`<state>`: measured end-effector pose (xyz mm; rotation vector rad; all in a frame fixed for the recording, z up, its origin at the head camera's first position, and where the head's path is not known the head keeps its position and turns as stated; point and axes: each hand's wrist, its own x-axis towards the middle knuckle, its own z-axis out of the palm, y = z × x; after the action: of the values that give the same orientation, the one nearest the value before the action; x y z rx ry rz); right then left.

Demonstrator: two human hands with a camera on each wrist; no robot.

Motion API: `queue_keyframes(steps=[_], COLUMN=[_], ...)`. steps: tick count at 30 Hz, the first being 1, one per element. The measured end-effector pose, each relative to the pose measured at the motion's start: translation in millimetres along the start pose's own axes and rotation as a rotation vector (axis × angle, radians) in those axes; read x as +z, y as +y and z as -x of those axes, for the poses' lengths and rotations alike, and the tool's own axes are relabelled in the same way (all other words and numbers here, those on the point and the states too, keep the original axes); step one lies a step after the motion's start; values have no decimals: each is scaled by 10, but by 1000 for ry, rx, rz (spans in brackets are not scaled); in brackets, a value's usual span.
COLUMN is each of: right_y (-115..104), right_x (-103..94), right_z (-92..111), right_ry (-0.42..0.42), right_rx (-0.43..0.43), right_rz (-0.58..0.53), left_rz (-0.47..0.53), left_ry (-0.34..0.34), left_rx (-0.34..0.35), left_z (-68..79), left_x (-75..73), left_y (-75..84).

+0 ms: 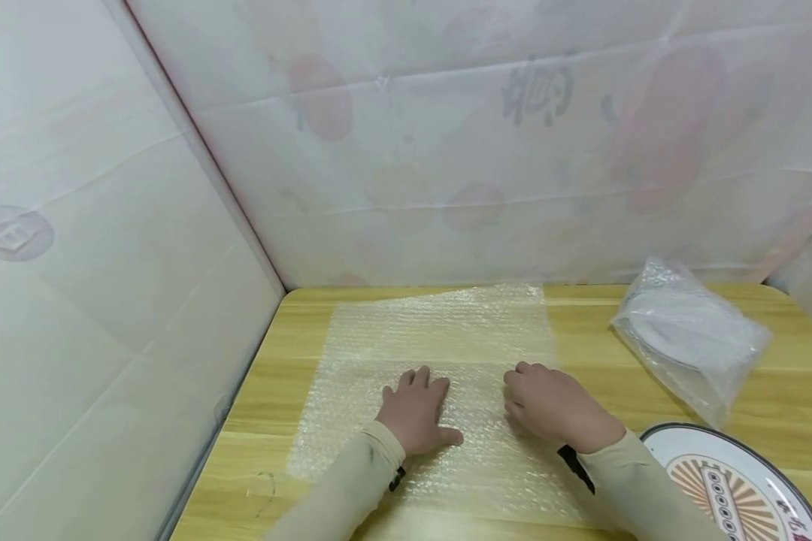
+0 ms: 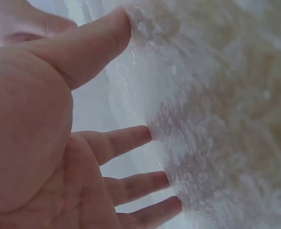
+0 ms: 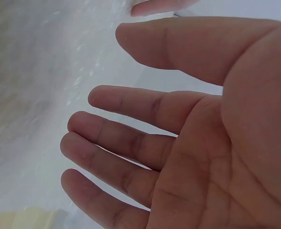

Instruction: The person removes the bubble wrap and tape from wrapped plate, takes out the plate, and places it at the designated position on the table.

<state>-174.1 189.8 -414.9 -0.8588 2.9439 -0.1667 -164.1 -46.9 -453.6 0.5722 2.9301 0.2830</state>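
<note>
Touching bubble wrap: left hand, fingers spread | right hand: fingers relaxed | palms: wrist views only

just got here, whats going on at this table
A person's left hand rests, fingers spread, on bubble wrap lying on the wooden table. The right hand is over the wrap's right side; whether it touches is unclear. Farther right lie an unwrapped plate and, behind it, a bundle in clear plastic.

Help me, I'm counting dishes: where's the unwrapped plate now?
In the head view, the unwrapped plate is at bottom right, partly cut off, beside the right sleeve, right of the bubble wrap and below the parcel.
</note>
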Motion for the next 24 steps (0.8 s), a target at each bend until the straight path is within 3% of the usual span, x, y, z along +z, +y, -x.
queue_keyframes(steps=[13,24], right_y=[19,21], right_x=[-5,35], right_z=[26,11], right_ry=[-72,-128], right_rx=[38,69], right_rz=[-69,-106], left_rz=[106,137], left_ry=[-25,-44], left_rx=[-43,-74], left_z=[47,132], left_x=[-97,-202], left_y=[-473,-818])
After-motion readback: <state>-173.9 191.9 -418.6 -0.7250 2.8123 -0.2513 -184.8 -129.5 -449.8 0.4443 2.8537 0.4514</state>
